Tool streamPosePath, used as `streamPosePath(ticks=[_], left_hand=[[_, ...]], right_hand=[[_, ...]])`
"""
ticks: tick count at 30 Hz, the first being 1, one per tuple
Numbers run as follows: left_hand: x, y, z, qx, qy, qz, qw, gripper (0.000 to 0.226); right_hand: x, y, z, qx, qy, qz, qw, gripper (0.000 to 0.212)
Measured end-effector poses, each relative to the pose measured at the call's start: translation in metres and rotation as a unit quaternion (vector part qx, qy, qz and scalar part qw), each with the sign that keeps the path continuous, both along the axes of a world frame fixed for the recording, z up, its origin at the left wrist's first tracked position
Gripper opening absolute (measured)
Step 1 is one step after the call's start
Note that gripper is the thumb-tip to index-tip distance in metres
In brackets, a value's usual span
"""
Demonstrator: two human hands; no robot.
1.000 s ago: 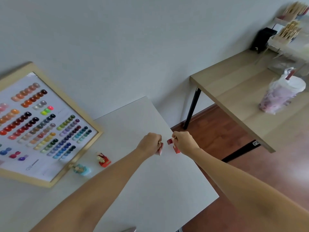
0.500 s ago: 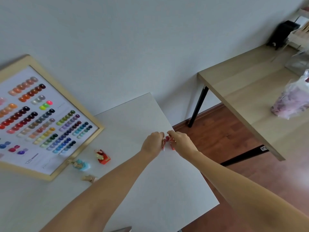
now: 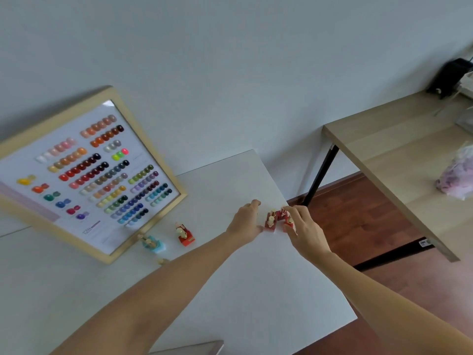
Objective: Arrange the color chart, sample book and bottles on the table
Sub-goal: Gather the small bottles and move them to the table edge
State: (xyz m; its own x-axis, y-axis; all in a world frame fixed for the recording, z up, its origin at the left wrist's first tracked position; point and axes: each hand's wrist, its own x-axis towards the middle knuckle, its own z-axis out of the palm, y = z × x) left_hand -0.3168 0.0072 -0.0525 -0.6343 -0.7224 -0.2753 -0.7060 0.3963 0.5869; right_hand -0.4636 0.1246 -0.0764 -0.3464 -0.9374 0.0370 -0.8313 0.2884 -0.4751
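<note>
A wood-framed color chart (image 3: 84, 172) with rows of colored dots leans against the wall at the left of the white table (image 3: 230, 290). Three small red bottles (image 3: 271, 221) with gold caps stand grouped near the table's right edge. My left hand (image 3: 245, 222) rests just left of them, fingers loose and holding nothing. My right hand (image 3: 303, 228) has its fingertips around the rightmost red bottle (image 3: 288, 222). Another red bottle (image 3: 184, 234) and a teal bottle (image 3: 153, 244) stand below the chart. A grey corner, maybe the sample book (image 3: 197, 348), shows at the bottom edge.
A small gold-capped item (image 3: 163, 261) peeks out beside my left forearm. A wooden table (image 3: 399, 155) with black legs stands to the right, carrying a plastic bag (image 3: 458, 175) and a black object (image 3: 449, 78). Brown wood floor (image 3: 358, 213) lies between the tables.
My hands, closed around red bottles above the table's right edge, came down and set them standing in a group. The left hand has let go and opened. The camera turned left.
</note>
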Motion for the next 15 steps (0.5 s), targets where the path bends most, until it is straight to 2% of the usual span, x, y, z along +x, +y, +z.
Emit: streamPosePath(ticks=[4,8,11,15], left_hand=[[0.057,-0.019,0.018,-0.042,0.041,0.016,0.998,0.058],[0.132,-0.040,0.033,-0.107,0.068,0.061,0.990,0.048],[0.190,-0.055,0.036,-0.136,0.047,0.104,0.984,0.046],[0.253,-0.070,0.032,-0.149,-0.028,0.114,0.982,0.047]], right_hand=[[0.025,-0.006,0.011,-0.060,0.009,0.018,0.998,0.034],[0.068,-0.031,0.026,-0.076,0.018,0.064,0.995,0.034],[0.104,-0.054,0.034,-0.064,0.006,0.111,0.992,0.036],[0.148,-0.084,0.036,-0.045,-0.004,0.153,0.987,0.038]])
